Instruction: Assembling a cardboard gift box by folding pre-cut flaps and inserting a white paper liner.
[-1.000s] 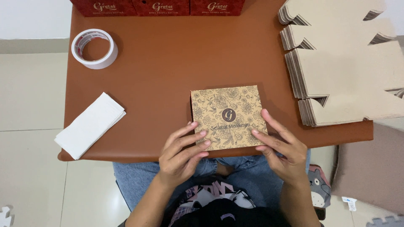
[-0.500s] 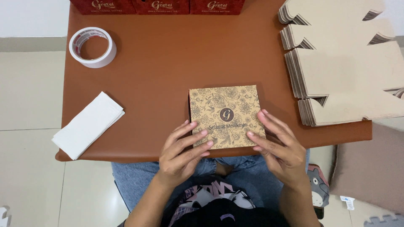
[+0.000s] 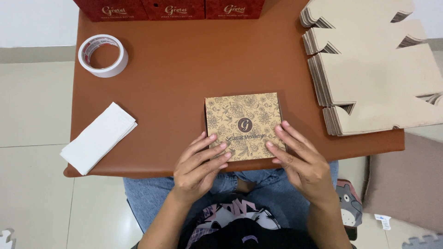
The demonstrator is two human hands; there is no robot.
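A flat square kraft-brown box (image 3: 243,121) with a floral print and a round dark emblem lies on the brown table (image 3: 180,78) near its front edge. My left hand (image 3: 198,163) rests on the box's near left corner with fingers stretched over the lid. My right hand (image 3: 297,159) presses the near right corner the same way. Both hands lie flat on the lid and grip nothing.
A roll of white tape (image 3: 103,55) sits at the back left. A stack of white paper (image 3: 98,138) overhangs the table's left front edge. Stacks of flat cardboard blanks (image 3: 374,69) fill the right side. Red boxes (image 3: 168,9) line the far edge.
My hands have shifted only slightly on the box's near edge; the view has moved a little. The box stays in place.
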